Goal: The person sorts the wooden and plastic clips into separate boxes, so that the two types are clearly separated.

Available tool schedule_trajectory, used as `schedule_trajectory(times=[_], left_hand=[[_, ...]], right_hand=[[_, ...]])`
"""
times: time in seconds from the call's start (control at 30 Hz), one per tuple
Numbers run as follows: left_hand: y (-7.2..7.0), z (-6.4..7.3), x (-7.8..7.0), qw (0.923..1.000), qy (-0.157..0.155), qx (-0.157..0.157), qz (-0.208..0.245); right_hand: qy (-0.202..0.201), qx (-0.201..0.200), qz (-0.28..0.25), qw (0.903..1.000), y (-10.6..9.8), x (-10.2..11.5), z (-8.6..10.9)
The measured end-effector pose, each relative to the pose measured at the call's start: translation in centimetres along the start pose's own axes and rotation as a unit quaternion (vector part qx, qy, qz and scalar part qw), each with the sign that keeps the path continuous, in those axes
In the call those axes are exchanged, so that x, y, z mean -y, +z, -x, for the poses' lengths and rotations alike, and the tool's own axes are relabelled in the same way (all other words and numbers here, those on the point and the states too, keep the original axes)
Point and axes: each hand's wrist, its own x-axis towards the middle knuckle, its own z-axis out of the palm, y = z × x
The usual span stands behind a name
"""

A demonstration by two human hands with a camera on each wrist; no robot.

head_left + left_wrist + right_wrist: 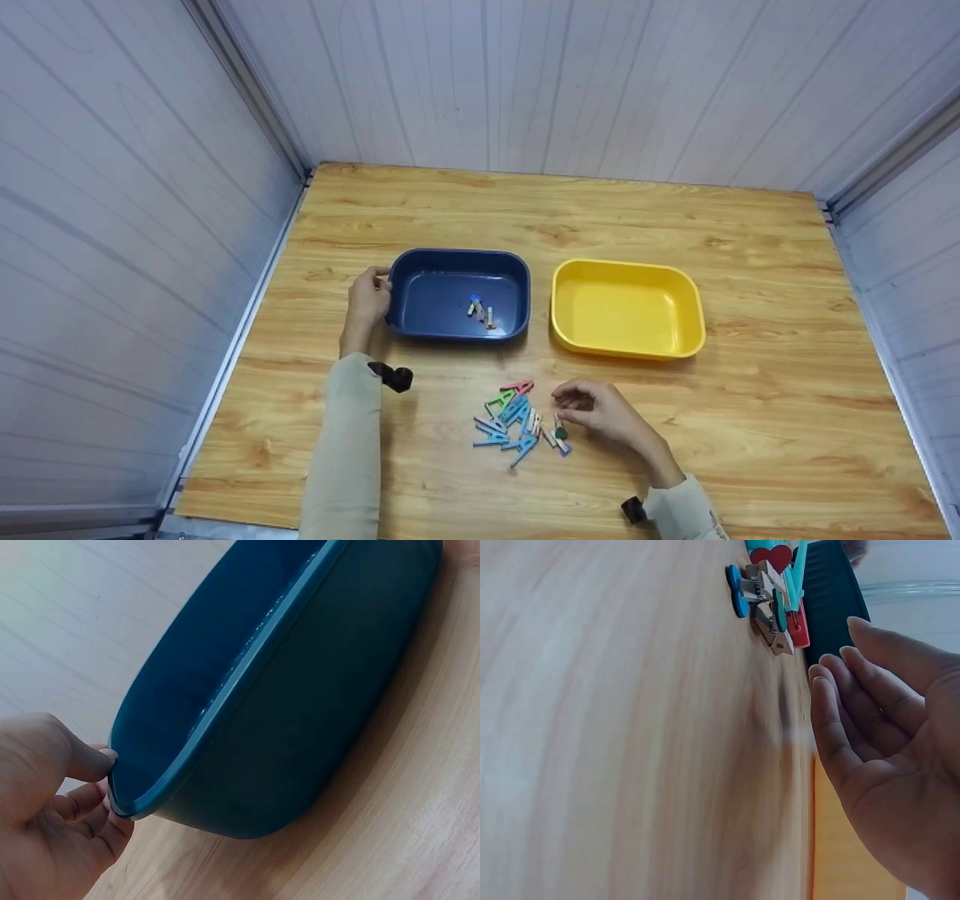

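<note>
My left hand pinches the left rim of a dark blue plastic basin, thumb on the inside and fingers curled outside. A few small wooden clothespins lie on its bottom toward the right. Over the table, my right hand has loosely bent fingers and nothing between them. Just left of its fingertips is a loose pile of plastic clothespins, blue, green and pink, mixed with small wooden ones. A wooden clothespin with a dark green decoration is nearest the right hand; another bears a blue decoration.
Right of the blue basin stands a yellow plastic basin with nothing in it, a narrow gap between them. Both are on a wood-grain table. Pale panel walls enclose the table at the back and on both sides.
</note>
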Motion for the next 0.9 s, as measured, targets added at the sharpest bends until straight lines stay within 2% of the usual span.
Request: schedule_trajectory(times=[0.23,0.5,0.77,0.9], left_hand=[[-0.2,0.0,0.0,0.9996,-0.018,0.021,-0.007],[-0.2,0.0,0.0,0.9998,-0.013,0.012,-0.002],[-0.2,0.1,-0.1,0.9999,-0.009,0.010,0.009],[-0.1,0.1,0.1,0.9999,-0.007,0.007,0.009]], right_hand=[[-0.034,0.005,0.009,0.9994,0.6,-0.4,0.2],[-0.047,0.006,0.042,0.9980,1.2,-0.6,0.6],[-0.096,-0.002,0.090,0.9912,1.5,-0.9,1.0],[-0.109,-0.005,0.095,0.9894,1.7,-1.1,1.1]])
